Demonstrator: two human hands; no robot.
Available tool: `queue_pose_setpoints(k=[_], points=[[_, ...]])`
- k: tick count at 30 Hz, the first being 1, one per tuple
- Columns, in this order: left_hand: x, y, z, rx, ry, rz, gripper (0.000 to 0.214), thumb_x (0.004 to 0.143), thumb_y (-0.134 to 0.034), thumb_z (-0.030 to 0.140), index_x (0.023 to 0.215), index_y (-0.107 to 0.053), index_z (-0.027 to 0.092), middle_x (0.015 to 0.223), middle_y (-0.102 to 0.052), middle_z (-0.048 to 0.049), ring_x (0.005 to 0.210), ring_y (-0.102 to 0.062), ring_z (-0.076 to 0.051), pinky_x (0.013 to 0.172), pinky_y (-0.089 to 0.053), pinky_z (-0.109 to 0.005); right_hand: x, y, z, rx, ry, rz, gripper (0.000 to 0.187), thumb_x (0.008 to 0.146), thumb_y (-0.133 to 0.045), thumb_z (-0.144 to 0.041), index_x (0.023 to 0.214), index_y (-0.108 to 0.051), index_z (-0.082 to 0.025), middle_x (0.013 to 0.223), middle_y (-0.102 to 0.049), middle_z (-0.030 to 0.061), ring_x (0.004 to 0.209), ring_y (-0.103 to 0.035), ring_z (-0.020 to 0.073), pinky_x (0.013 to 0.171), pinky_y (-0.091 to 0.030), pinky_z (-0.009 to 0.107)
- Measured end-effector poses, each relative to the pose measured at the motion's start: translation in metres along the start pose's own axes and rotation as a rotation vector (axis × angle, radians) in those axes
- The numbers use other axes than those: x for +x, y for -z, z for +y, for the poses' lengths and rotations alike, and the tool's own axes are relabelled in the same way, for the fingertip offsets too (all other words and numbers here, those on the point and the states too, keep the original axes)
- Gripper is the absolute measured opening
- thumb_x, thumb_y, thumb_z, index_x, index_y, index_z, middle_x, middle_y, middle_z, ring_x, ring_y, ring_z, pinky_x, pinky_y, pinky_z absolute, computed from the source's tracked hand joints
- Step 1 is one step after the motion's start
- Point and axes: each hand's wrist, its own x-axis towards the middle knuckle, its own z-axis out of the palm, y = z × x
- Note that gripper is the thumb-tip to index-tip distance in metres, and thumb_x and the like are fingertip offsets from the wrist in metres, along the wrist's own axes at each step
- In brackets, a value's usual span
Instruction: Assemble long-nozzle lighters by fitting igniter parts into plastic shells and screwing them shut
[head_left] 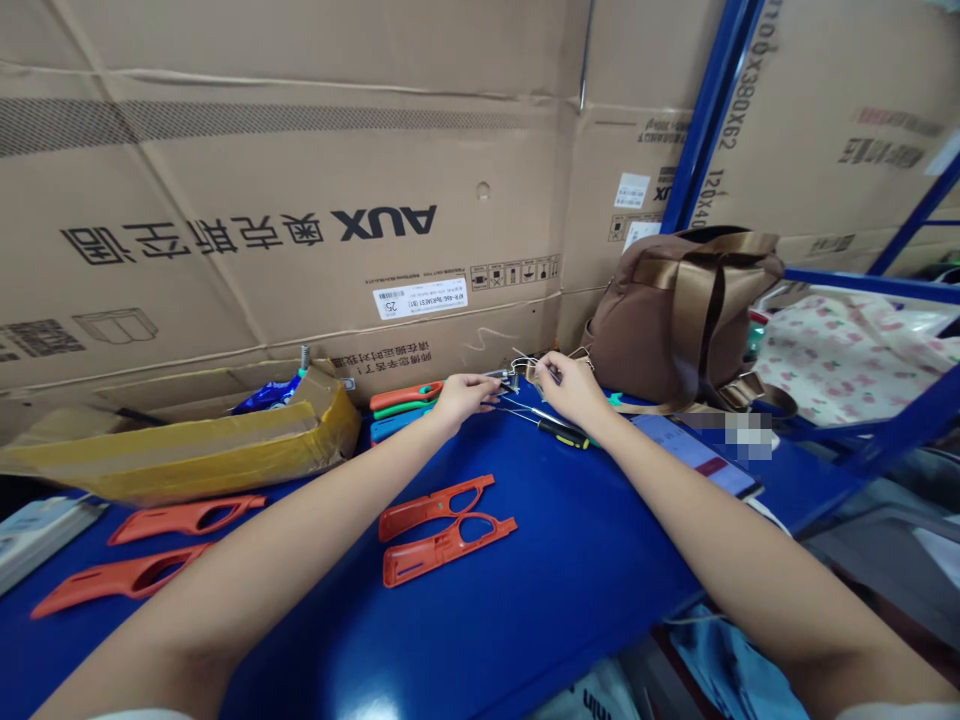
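Note:
Both arms reach far forward over a blue table (570,560). My left hand (463,392) pinches a small metal part (504,377) at the back of the table. My right hand (571,385) is closed on a thin bent wire piece (529,362) just beside it; the two hands nearly meet. Two orange plastic handle shells (442,528) lie side by side in the middle of the table, nearer me. A screwdriver with a black and yellow handle (561,430) lies under my right wrist.
Two more orange shells (142,550) lie at the left. A yellow-taped cardboard box (187,450) sits behind them. Orange, green and blue handles (401,405) are stacked near my left hand. A brown bag (675,320), a phone (697,455) and large cardboard cartons (300,200) ring the back.

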Motion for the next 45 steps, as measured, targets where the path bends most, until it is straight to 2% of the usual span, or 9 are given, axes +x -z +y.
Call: queue_pose_setpoints(k=[7, 10, 14, 18, 22, 29, 33, 39, 45], points=[[0.001, -0.009, 0.016, -0.123, -0.036, -0.006, 0.037, 0.099, -0.063, 0.036, 0.129, -0.060, 0.015, 0.128, -0.063, -0.0116, 0.109, -0.065, -0.025, 0.091, -0.058, -0.046, -0.001, 0.000, -0.006, 0.092, 0.022, -0.044, 0.021, 0.092, -0.049, -0.032, 0.081, -0.061, -0.019, 0.065, -0.060, 0.0011, 0.061, -0.052, 0.0161, 0.062, -0.037, 0.027], [-0.014, -0.001, 0.022, -0.141, -0.088, -0.035, 0.032, 0.096, -0.067, 0.037, 0.114, -0.068, 0.010, 0.112, -0.070, -0.0119, 0.095, -0.070, -0.021, 0.086, -0.059, -0.038, -0.004, 0.001, -0.015, 0.164, 0.057, -0.119, 0.022, 0.093, -0.050, -0.035, 0.085, -0.062, -0.018, 0.068, -0.061, 0.0005, 0.062, -0.053, 0.0152, 0.062, -0.039, 0.027], [-0.047, 0.023, 0.018, -0.116, -0.181, -0.035, 0.032, 0.071, -0.090, 0.019, 0.098, -0.075, 0.011, 0.090, -0.075, -0.0064, 0.077, -0.069, -0.013, 0.080, -0.056, -0.027, -0.013, 0.001, -0.032, 0.274, 0.131, -0.253, 0.016, 0.092, -0.054, -0.032, 0.094, -0.063, -0.019, 0.082, -0.065, 0.0020, 0.071, -0.057, 0.0151, 0.069, -0.044, 0.027], [-0.091, 0.048, 0.004, -0.081, -0.230, 0.008, 0.045, 0.059, -0.093, 0.013, 0.101, -0.075, 0.012, 0.089, -0.077, -0.0038, 0.081, -0.070, -0.013, 0.083, -0.056, -0.027, -0.028, -0.003, -0.048, 0.382, 0.184, -0.368, 0.013, 0.091, -0.056, -0.028, 0.101, -0.056, -0.020, 0.083, -0.060, 0.0008, 0.070, -0.055, 0.0135, 0.067, -0.047, 0.027], [-0.141, 0.065, -0.016, -0.051, -0.254, 0.077, 0.043, 0.067, -0.089, 0.021, 0.107, -0.074, 0.015, 0.086, -0.076, -0.0003, 0.080, -0.070, -0.012, 0.085, -0.057, -0.025, -0.046, -0.004, -0.069, 0.485, 0.202, -0.532, 0.012, 0.095, -0.056, -0.031, 0.100, -0.052, -0.020, 0.087, -0.060, 0.0013, 0.071, -0.057, 0.0125, 0.065, -0.048, 0.026], [-0.201, 0.086, -0.046, 0.339, -0.465, 0.298, 0.039, 0.083, -0.079, 0.030, 0.121, -0.071, 0.021, 0.083, -0.076, 0.0010, 0.077, -0.074, -0.014, 0.076, -0.060, -0.023, -0.064, 0.004, -0.100, 0.398, 0.392, -0.753, 0.014, 0.099, -0.056, -0.025, 0.106, -0.066, -0.017, 0.088, -0.069, 0.0022, 0.074, -0.060, 0.0113, 0.068, -0.046, 0.023], [-0.207, 0.089, -0.054, 0.451, -0.567, 0.300, 0.026, 0.087, -0.075, 0.029, 0.112, -0.076, 0.022, 0.092, -0.080, -0.0015, 0.080, -0.075, -0.015, 0.077, -0.059, -0.023, -0.067, 0.000, -0.099, 0.347, 0.421, -0.839, 0.018, 0.101, -0.054, -0.025, 0.110, -0.067, -0.017, 0.086, -0.070, 0.0021, 0.073, -0.061, 0.0119, 0.066, -0.045, 0.023], [-0.202, 0.091, -0.057, 0.622, -0.605, 0.266, 0.013, 0.091, -0.070, 0.029, 0.094, -0.081, 0.023, 0.088, -0.079, -0.0026, 0.076, -0.071, -0.016, 0.071, -0.054, -0.024, -0.066, -0.001, -0.092, 0.214, 0.497, -0.904, 0.024, 0.103, -0.051, -0.028, 0.118, -0.068, -0.020, 0.118, -0.073, 0.0074, 0.103, -0.067, 0.0198, 0.089, -0.049, 0.032], [-0.197, 0.089, -0.062, 0.677, -0.501, 0.187, 0.034, 0.096, -0.062, 0.038, 0.071, -0.075, 0.019, 0.067, -0.065, -0.0011, 0.059, -0.057, -0.013, 0.057, -0.042, -0.024, -0.067, 0.002, -0.094, 0.206, 0.469, -0.963, 0.024, 0.103, -0.051, -0.034, 0.112, -0.069, -0.020, 0.105, -0.074, 0.0064, 0.084, -0.066, 0.0173, 0.075, -0.048, 0.029]])
